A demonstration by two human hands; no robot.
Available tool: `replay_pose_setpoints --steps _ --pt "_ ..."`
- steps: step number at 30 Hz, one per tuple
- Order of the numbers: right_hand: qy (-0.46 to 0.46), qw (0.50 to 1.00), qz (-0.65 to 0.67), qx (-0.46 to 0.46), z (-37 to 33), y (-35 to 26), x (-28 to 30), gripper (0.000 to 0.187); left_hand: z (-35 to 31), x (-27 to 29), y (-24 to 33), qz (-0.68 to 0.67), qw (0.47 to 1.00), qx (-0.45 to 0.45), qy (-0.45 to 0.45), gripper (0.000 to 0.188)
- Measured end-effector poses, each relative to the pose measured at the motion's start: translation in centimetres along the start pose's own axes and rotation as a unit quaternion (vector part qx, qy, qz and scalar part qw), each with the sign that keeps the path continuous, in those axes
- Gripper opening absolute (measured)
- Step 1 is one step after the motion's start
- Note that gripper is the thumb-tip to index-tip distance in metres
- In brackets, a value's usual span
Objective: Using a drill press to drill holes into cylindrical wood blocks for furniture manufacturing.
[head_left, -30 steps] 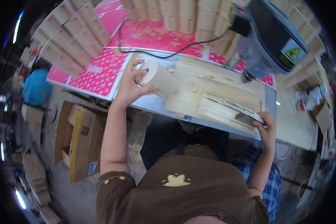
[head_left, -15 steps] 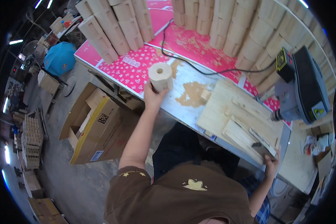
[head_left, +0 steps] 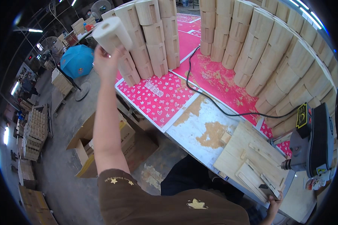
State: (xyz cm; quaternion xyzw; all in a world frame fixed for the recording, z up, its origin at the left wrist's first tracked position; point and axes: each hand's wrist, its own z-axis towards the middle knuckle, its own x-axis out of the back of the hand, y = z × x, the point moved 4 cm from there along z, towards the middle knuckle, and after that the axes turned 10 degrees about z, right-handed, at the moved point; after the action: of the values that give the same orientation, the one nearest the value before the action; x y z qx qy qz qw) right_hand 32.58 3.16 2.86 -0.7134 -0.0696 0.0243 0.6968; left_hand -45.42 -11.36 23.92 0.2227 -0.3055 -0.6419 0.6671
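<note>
My left hand (head_left: 107,62) is raised at the upper left, its fingers closed on a pale wooden block (head_left: 118,35) with a round hole in its end. The block is slightly blurred and overlaps the left-hand stacks of similar blocks (head_left: 152,28); whether it touches them I cannot tell. Low on the right, my right hand (head_left: 275,206) is closed at the end of a dark-ended bar (head_left: 269,189), which lies on a wooden board with strips (head_left: 234,150). Beside that board stands a grey drill (head_left: 308,140) with its chuck pointing left.
More block columns (head_left: 248,41) line the back and right of the table. A black cable (head_left: 221,108) crosses the pink covering (head_left: 150,97). Sawdust (head_left: 214,135) lies near the board. An open cardboard box (head_left: 80,153) stands on the floor at left, with a blue umbrella (head_left: 77,62) beyond.
My left hand has carried the wooden block up and left, from above the table's near part to the left stacks. My right hand stays at the bar. The whole view has shifted.
</note>
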Motion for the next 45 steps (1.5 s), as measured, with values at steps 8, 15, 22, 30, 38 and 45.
replay_pose_setpoints --steps 8,15,22,30,38,45 --pt "-0.004 0.999 -0.052 0.000 0.0 4.5 4.5 0.042 12.8 -0.5 -7.4 0.207 0.974 0.042 0.079 0.069" --pt "0.039 0.995 -0.077 -0.056 -1.8 2.2 3.0 0.054 12.2 -2.8 -8.8 0.248 0.967 0.031 0.050 0.068" --pt "0.081 0.992 -0.071 -0.057 -1.9 0.8 1.0 0.042 11.4 -1.6 -11.4 0.227 0.972 -0.033 0.054 0.070" --pt "0.065 0.997 -0.024 -0.047 -1.5 -1.9 -1.9 0.032 7.7 -3.9 -9.2 0.345 0.931 -0.017 0.118 0.079" --pt "0.060 0.996 -0.038 -0.054 -1.3 -2.5 -2.5 0.028 -1.5 -21.0 4.6 0.098 0.973 -0.208 0.032 0.066" --pt "0.053 0.998 -0.015 -0.041 -1.4 -2.0 -2.3 0.026 -8.3 -37.2 17.7 -0.124 0.941 -0.095 -0.301 0.100"
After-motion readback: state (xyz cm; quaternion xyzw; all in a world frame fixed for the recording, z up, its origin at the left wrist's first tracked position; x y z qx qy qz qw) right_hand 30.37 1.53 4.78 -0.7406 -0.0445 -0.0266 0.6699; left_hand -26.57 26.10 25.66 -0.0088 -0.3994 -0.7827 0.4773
